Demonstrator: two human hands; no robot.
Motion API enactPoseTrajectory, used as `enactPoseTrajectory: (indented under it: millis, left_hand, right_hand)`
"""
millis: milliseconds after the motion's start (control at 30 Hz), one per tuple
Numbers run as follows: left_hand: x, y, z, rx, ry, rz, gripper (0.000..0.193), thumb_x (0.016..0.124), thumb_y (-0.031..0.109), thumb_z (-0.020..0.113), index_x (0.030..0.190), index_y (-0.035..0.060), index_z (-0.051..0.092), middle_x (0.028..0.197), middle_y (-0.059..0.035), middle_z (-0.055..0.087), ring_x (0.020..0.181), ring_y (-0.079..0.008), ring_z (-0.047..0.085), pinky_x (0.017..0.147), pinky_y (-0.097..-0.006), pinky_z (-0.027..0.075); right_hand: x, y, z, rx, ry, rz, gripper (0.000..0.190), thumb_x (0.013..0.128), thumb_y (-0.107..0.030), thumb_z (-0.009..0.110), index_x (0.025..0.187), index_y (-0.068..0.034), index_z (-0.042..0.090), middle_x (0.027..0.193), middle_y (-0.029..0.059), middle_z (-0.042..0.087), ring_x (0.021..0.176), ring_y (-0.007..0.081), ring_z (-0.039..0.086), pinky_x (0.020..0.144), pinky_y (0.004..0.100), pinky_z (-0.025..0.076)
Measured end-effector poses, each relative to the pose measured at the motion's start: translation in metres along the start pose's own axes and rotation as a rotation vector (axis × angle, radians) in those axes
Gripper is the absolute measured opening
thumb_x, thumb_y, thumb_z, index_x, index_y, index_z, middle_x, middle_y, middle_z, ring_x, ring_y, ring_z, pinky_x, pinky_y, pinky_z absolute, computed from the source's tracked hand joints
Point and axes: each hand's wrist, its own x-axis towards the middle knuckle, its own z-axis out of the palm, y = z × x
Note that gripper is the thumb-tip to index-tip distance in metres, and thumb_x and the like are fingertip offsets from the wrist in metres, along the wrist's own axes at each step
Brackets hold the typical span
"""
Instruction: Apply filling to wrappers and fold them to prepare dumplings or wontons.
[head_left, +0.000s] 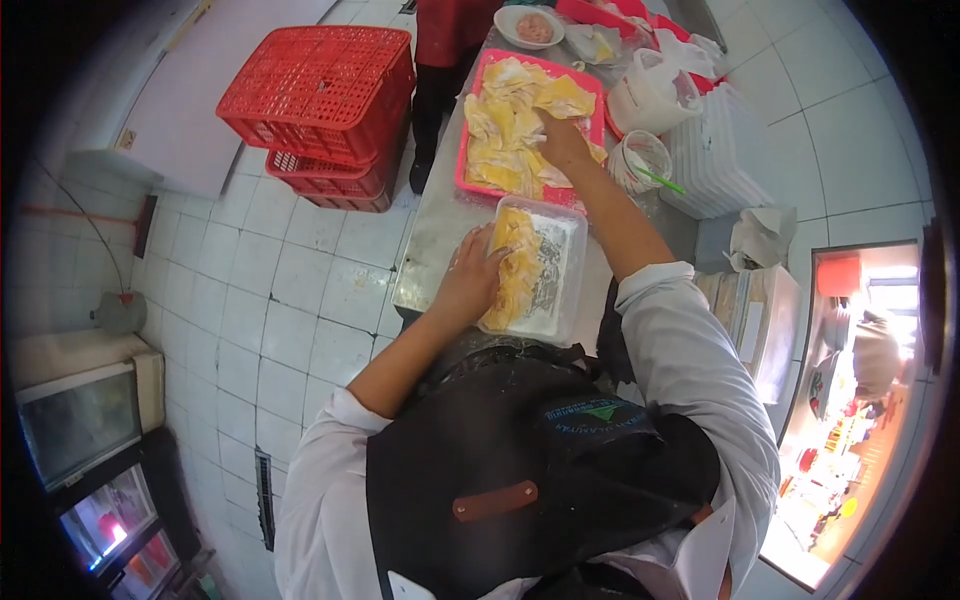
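Observation:
My left hand (474, 276) is at the left wall of a clear plastic container (576, 259), its thumb over the rim and its other fingers along the outside. Inside, floured yellow folded dumplings (517, 274) line the left half, and white flour coats the bare right half. Beyond the container is a pink tray (600, 112) heaped with larger floured yellow dough pieces (491, 161). Over the tray's right side, my right hand (559, 141) reaches down among these pieces. Its fingertips are largely hidden, so its grip is unclear.
Right of the tray stand a white tub (649, 94), a small clear tub (637, 161) with a green-handled utensil (664, 180), and stacked white containers (720, 146). A bowl of minced filling (531, 28) sits at the back. Red crates (315, 90) and another person's leg (431, 105) are left.

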Motion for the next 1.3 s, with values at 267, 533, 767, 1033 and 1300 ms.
enactPoseTrajectory:
  millis: [267, 533, 767, 1033, 1300]
  left_hand:
    - [-0.007, -0.002, 0.001, 0.030, 0.017, -0.022, 0.044, 0.083, 0.007, 0.056, 0.127, 0.0063, 0.054, 0.144, -0.0235, 0.033, 0.135, -0.0416, 0.031, 0.111, -0.0486, 0.030]
    - [-0.003, 0.003, -0.001, 0.043, 0.000, -0.002, 0.040, 0.085, 0.009, 0.055, 0.125, 0.0045, 0.057, 0.143, -0.0245, 0.035, 0.135, -0.0403, 0.033, 0.111, -0.0480, 0.030]
    - [0.000, 0.006, -0.002, 0.015, 0.007, 0.028, 0.039, 0.085, 0.010, 0.055, 0.122, 0.0027, 0.058, 0.142, -0.0264, 0.035, 0.133, -0.0403, 0.035, 0.111, -0.0458, 0.031]
    - [-0.001, 0.000, 0.000, -0.022, 0.015, 0.006, 0.037, 0.084, 0.007, 0.056, 0.120, 0.0026, 0.060, 0.142, -0.0269, 0.035, 0.132, -0.0421, 0.036, 0.110, -0.0471, 0.031]
    - [-0.003, 0.000, 0.001, -0.011, 0.007, -0.002, 0.040, 0.083, 0.005, 0.055, 0.123, 0.0027, 0.059, 0.142, -0.0268, 0.035, 0.131, -0.0438, 0.036, 0.110, -0.0487, 0.032]
  right_hand:
    - [-0.005, -0.026, -0.001, -0.063, -0.035, 0.101, 0.070, 0.073, -0.016, 0.073, 0.138, -0.015, 0.046, 0.102, 0.0250, 0.065, 0.098, 0.0363, 0.064, 0.083, 0.0421, 0.052]
    - [0.007, 0.051, -0.007, 0.325, 0.343, 0.358, 0.055, 0.074, -0.018, 0.072, 0.126, -0.008, 0.055, 0.105, 0.0210, 0.067, 0.099, 0.0329, 0.065, 0.085, 0.0384, 0.052]
    - [-0.015, 0.005, 0.004, -0.262, 0.173, 0.006, 0.053, 0.082, -0.022, 0.065, 0.132, -0.012, 0.052, 0.086, 0.0182, 0.066, 0.083, 0.0341, 0.065, 0.074, 0.0441, 0.052]
    - [-0.020, -0.013, 0.008, -0.353, -0.004, -0.189, 0.069, 0.081, -0.020, 0.065, 0.144, -0.014, 0.038, 0.081, 0.0151, 0.064, 0.081, 0.0307, 0.063, 0.070, 0.0436, 0.052]
    - [-0.002, -0.028, -0.003, -0.223, -0.113, 0.046, 0.071, 0.076, -0.016, 0.067, 0.142, -0.012, 0.041, 0.091, 0.0176, 0.067, 0.085, 0.0315, 0.066, 0.076, 0.0427, 0.054]
